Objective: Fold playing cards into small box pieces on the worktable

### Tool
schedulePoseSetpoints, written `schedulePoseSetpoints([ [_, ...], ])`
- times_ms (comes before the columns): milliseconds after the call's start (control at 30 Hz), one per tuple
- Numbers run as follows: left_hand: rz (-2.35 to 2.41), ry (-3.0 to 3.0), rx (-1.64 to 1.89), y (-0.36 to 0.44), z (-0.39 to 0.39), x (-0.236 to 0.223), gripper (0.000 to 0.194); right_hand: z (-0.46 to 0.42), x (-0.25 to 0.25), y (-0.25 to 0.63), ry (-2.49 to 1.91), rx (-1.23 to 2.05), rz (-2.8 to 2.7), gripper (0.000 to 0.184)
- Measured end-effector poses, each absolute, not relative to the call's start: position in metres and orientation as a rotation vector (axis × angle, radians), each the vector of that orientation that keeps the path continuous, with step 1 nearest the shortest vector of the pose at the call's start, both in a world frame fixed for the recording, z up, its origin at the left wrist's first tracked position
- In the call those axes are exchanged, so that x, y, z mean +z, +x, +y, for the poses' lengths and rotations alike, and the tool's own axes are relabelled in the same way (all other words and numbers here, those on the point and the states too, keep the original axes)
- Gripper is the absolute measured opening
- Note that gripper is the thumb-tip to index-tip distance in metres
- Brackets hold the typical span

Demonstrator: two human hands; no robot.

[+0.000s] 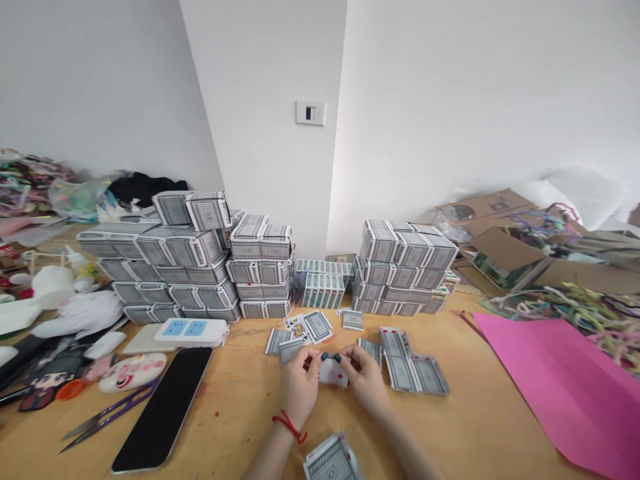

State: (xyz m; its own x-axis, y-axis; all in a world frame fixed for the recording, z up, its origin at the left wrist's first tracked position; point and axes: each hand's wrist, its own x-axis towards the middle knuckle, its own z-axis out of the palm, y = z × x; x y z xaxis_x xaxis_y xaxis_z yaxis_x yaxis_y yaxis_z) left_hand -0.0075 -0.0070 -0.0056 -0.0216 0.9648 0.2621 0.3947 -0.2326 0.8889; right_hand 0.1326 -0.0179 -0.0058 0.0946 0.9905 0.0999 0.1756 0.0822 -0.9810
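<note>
With my left hand (299, 383) and right hand (364, 379), my grip is pinching a small dark item (331, 357) by the upper edge of a white card (331, 377), over the desk (240, 407). Loose cards (317, 327) are lying just beyond; card-covered blocks (175, 250) are standing stacked farther back, towards the wall (270, 173).

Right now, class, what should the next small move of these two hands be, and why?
Probably, press the small dark piece gently towards the red-diamond card, keeping both ends held: the left hand and right hand pinch its opposite ends, and the card shows just below it, though whether they touch is unclear.
</note>
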Motion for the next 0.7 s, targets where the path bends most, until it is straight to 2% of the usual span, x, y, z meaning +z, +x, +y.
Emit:
schedulePoseSetpoints([
  [267, 1.317, 1.628, 1.154, -0.0073, -0.0072, -0.0018, 0.017, -0.0207, -0.0004, 0.1362, -1.420, 0.924, -1.414, 0.039],
  [700, 1.274, 1.826, 1.076, -0.0048, -0.0096, -0.0030, 0.013, -0.0197, -0.0024, 0.1362, -1.404, 0.912, -1.572, 0.038],
])
